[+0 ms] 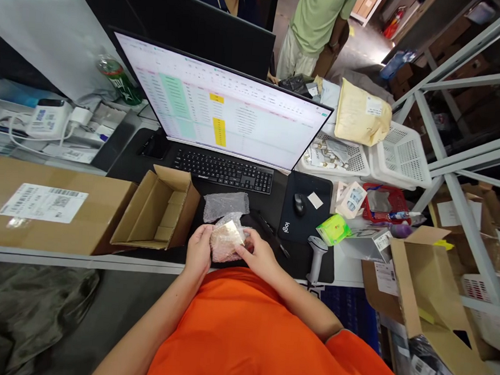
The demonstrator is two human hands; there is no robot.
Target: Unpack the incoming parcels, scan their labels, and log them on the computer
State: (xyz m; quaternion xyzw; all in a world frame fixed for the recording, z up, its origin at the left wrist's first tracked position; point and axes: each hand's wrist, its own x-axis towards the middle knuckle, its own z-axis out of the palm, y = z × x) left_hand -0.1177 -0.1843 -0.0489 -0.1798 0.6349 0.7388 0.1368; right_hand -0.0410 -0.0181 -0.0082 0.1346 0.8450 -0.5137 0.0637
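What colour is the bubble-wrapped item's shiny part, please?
The bubble-wrapped item shines gold, clearest in the head view.

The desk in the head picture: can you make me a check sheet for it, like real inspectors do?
Surface: dark desk mat, partly covered.
Work things: bubble-wrapped item with a gold-coloured part showing; flat bubble wrap just beyond; open carton left.
Clutter: keyboard, mouse, scanner, green packet.
Hands: left hand and right hand hold the wrapped item between them.
Cables: white cable at far left.
Surroundings: monitor; person in green shirt and another person behind it; metal frame right.
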